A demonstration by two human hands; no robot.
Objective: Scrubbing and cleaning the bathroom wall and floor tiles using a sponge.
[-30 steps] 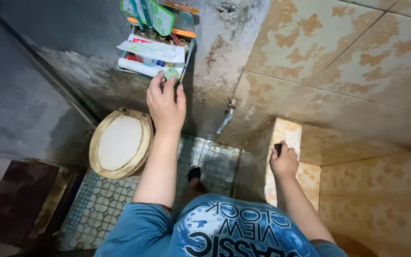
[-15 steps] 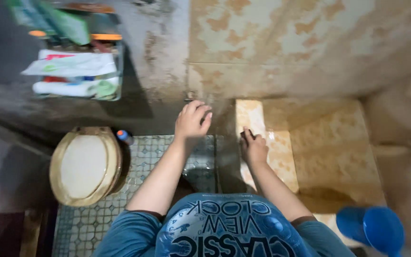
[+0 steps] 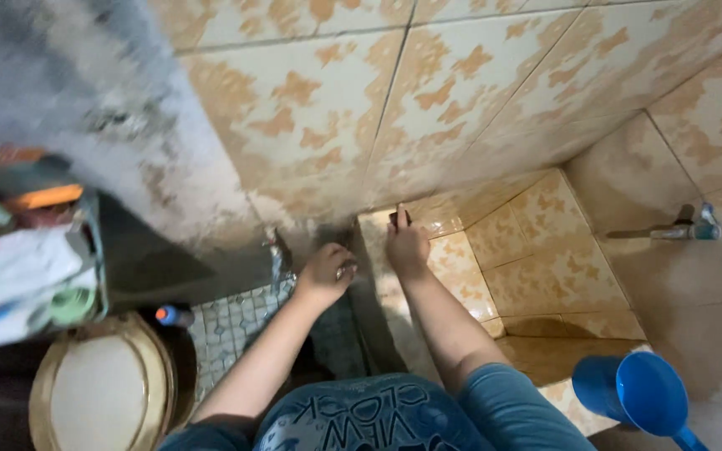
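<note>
At the far end of the tiled ledge (image 3: 453, 276), the right hand (image 3: 407, 246) closes on a small dark object (image 3: 400, 218). The left hand (image 3: 325, 274), fingers curled, rests just beside the wall tap (image 3: 278, 259); whether it grips anything is unclear.

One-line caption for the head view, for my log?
Left hand beside wall tap; right hand holds a small dark object on the tiled ledge.

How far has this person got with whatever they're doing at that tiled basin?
Nothing looks finished: the tiled basin shows stains. In hand: the right hand presses a small dark object on its ledge, and the left hand is at the wall tap. The blue dipper sits untouched.
</note>
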